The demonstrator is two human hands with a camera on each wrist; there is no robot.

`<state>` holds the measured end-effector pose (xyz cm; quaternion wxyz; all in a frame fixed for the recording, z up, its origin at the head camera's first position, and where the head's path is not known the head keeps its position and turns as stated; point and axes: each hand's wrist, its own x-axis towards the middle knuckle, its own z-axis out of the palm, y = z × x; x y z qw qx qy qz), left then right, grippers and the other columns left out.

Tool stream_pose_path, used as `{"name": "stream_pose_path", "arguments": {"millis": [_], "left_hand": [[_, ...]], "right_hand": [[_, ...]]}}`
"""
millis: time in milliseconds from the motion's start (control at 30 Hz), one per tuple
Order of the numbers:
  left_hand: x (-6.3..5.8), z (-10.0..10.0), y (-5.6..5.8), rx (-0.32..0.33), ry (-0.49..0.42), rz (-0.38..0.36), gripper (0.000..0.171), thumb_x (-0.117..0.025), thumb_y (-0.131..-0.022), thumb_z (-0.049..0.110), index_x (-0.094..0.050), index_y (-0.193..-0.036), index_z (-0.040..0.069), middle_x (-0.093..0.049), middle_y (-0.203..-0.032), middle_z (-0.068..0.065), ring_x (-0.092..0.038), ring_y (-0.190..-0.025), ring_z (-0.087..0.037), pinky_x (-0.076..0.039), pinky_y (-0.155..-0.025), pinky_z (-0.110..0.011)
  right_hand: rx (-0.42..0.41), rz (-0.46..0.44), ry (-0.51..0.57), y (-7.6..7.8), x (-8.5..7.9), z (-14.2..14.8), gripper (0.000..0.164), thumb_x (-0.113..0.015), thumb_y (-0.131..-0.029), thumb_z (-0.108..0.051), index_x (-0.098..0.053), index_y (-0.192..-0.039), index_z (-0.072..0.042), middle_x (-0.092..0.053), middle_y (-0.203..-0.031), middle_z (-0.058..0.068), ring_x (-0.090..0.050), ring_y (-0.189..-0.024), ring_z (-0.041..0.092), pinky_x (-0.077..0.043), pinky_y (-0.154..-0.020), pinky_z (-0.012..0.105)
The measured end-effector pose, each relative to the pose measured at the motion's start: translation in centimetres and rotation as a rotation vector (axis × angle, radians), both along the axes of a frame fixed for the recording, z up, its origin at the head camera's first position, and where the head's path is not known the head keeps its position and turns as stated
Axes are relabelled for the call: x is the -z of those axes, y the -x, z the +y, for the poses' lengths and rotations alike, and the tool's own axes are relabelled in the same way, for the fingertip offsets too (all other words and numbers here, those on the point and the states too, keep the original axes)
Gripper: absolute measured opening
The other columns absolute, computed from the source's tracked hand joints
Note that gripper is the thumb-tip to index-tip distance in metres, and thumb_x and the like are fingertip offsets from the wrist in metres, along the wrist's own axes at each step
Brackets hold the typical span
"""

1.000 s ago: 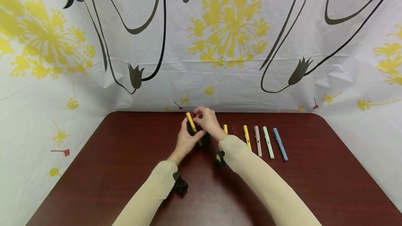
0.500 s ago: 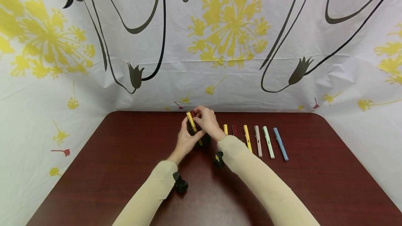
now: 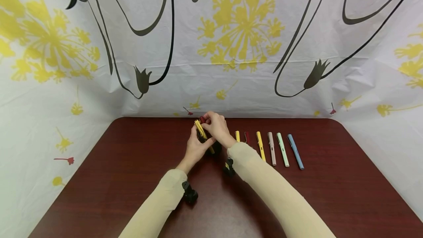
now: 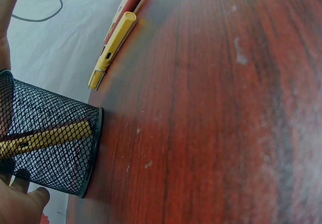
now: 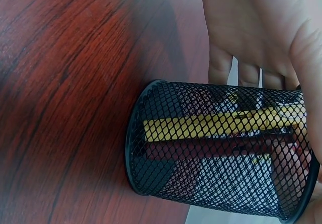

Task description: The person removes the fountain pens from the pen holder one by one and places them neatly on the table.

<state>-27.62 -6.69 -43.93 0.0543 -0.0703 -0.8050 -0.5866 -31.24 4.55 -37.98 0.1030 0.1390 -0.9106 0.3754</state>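
A black wire-mesh pen cup point(image 5: 231, 194) stands upright on the table, and my left hand point(image 3: 194, 151) grips it from the left, thumb at the near side. Through the mesh, a yellow pen point(image 5: 186, 127) and a dark red pen point(image 5: 201, 147) show side by side inside, their lower ends near the base. In the head view the yellow pen's clip end leans out over the rim. My right hand point(image 3: 217, 127) is at the cup's mouth, thumb and fingers pinching the top of the red pen. The left wrist view shows the cup's mesh wall point(image 4: 60, 176) with a pen behind it.
Right of the cup lies a row of pens: a yellow one and a red one partly hidden by my right sleeve, then another yellow pen point(image 3: 260, 146), a pinkish pen point(image 3: 271, 149), a pale green pen point(image 3: 282, 150) and a blue pen point(image 3: 295, 151). A patterned cloth point(image 3: 185, 47) hangs behind the table.
The yellow pen's top has tipped slightly left and down in the cup. My right hand has shifted a little to the left; the left hand stays on the cup.
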Motion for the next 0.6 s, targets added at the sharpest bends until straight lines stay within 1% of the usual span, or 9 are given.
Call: {"name": "stream_pose_path", "arguments": {"millis": [200,367,500,600], "left_hand": [[-0.09,-0.02,-0.10,-0.001,0.007,0.007,0.086,-0.071,-0.083,0.034,-0.020,-0.149,0.012,-0.040,-0.143,-0.015,-0.047,-0.124,-0.029,-0.041,-0.099,-0.045],[-0.04,-0.03,-0.19,0.001,0.012,0.003,0.088,-0.071,-0.083,0.034,-0.017,-0.149,0.012,-0.041,-0.143,-0.016,-0.048,-0.123,-0.030,-0.042,-0.098,-0.045],[0.00,-0.03,-0.17,-0.002,0.016,0.010,0.088,-0.071,-0.082,0.032,-0.018,-0.149,0.013,-0.041,-0.143,-0.016,-0.048,-0.123,-0.030,-0.042,-0.098,-0.046],[0.00,-0.04,-0.15,-0.010,0.026,0.018,0.089,-0.071,-0.082,0.034,-0.018,-0.149,0.012,-0.039,-0.144,-0.017,-0.046,-0.126,-0.031,-0.040,-0.100,-0.047]], "right_hand": [[0.006,0.012,-0.004,0.08,0.05,-0.12,0.013,-0.069,-0.086,-0.011,-0.065,-0.097,-0.006,-0.067,-0.089,0.008,-0.062,-0.075,0.019,-0.051,-0.066,0.030],[0.012,0.016,0.002,-0.07,0.05,-0.06,0.013,-0.068,-0.087,-0.011,-0.066,-0.098,-0.005,-0.067,-0.090,0.008,-0.063,-0.077,0.020,-0.052,-0.066,0.031],[0.003,0.038,0.035,-0.16,0.06,0.10,0.013,-0.067,-0.087,-0.010,-0.067,-0.099,-0.005,-0.068,-0.091,0.008,-0.063,-0.079,0.020,-0.052,-0.067,0.030],[-0.009,0.043,0.083,-0.13,0.18,0.33,0.016,-0.067,-0.087,-0.010,-0.066,-0.102,-0.004,-0.068,-0.091,0.008,-0.063,-0.080,0.020,-0.052,-0.067,0.030]]}}
